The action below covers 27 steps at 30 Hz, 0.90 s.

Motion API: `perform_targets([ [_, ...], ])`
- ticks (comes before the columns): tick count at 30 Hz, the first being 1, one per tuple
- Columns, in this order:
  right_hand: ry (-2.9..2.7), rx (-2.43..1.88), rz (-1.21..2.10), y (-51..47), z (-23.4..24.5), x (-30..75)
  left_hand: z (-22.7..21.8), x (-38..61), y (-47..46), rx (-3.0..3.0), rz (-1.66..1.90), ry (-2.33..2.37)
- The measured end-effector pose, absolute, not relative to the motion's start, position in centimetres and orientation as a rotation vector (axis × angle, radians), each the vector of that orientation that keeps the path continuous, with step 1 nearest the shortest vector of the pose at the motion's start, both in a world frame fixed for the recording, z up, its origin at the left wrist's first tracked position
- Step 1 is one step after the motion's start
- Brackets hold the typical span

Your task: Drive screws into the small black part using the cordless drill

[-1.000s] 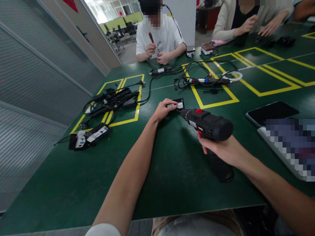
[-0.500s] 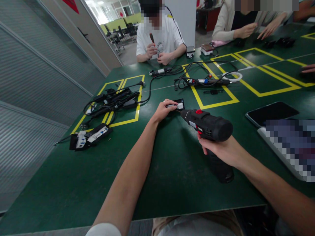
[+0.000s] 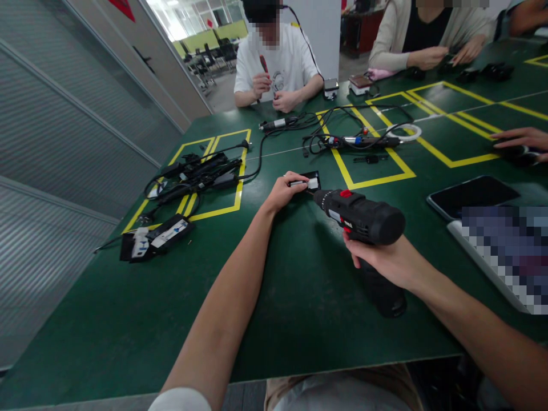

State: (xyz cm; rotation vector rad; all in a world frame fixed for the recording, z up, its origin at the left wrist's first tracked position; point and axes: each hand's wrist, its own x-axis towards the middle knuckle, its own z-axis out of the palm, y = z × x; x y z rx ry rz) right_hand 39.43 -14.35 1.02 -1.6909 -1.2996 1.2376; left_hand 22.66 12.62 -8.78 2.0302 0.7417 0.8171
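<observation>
My right hand point(image 3: 381, 257) is wrapped round the grip of a black cordless drill point(image 3: 363, 214) with red switches. The drill points to the far left, its chuck and thin bit reaching a small black part with a white label point(image 3: 314, 183). That part lies on the green table point(image 3: 299, 319), and my left hand point(image 3: 285, 190) pinches it from the left side. The fingertips and the bit's exact contact point are partly hidden.
At left lies a heap of black cables and housings point(image 3: 205, 174), with opened black pieces point(image 3: 156, 237) nearer me. An electric screwdriver point(image 3: 359, 141) lies beyond the drill. On the right are a phone point(image 3: 473, 197) and a blurred-out device point(image 3: 505, 262). Several co-workers sit around.
My hands and the drill stay almost still. At the right edge, a co-worker's hand has come further into view over a dark object. The person opposite has shifted slightly.
</observation>
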Motion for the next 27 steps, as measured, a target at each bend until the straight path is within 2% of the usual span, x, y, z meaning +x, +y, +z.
perform_targets([
  [27,-1.263,-1.66,1.261,-14.73,1.01,39.48,-8.66,22.63,12.56,2.027,0.782,0.742],
])
